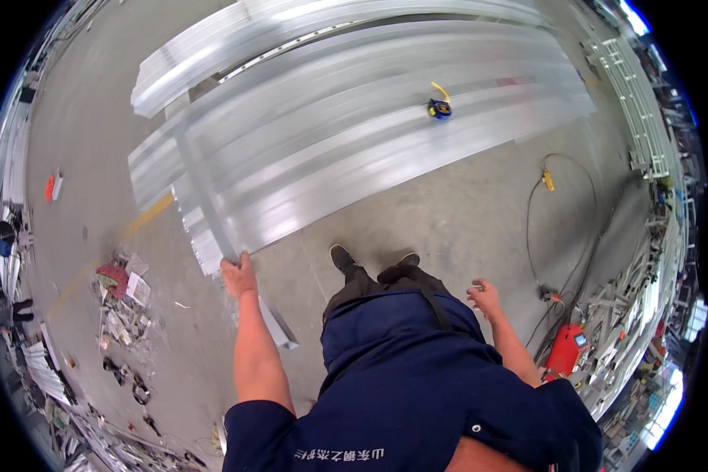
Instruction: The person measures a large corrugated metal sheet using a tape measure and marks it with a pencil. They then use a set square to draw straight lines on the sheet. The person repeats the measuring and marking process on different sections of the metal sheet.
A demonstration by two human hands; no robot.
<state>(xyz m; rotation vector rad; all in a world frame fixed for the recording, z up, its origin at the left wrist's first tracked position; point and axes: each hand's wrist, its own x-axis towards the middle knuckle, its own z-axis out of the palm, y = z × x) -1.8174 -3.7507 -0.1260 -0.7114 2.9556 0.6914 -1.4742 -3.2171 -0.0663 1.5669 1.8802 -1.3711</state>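
Note:
A long silver metal bar (202, 193) lies crosswise over the left end of a stack of long silver metal profiles (322, 165). My left hand (240, 277) is closed round the bar near the stack's front corner. Beyond that hand, the bar's hollow near end (279, 329) sticks out over the floor. Away from the stack, my right hand (484, 297) hangs at my right side, its fingers loosely curled and apart, with nothing plainly in it. On the profiles, right of centre, sits a blue and yellow tape measure (440, 108) with a yellow strip at its top.
More long profiles (212, 59) lie behind the stack. Scrap and offcuts (126, 315) litter the floor at left. On the right are a cable with a yellow control (548, 181), a red machine (565, 350) and a white metal rack (625, 98). My shoes (342, 257) stand before the stack.

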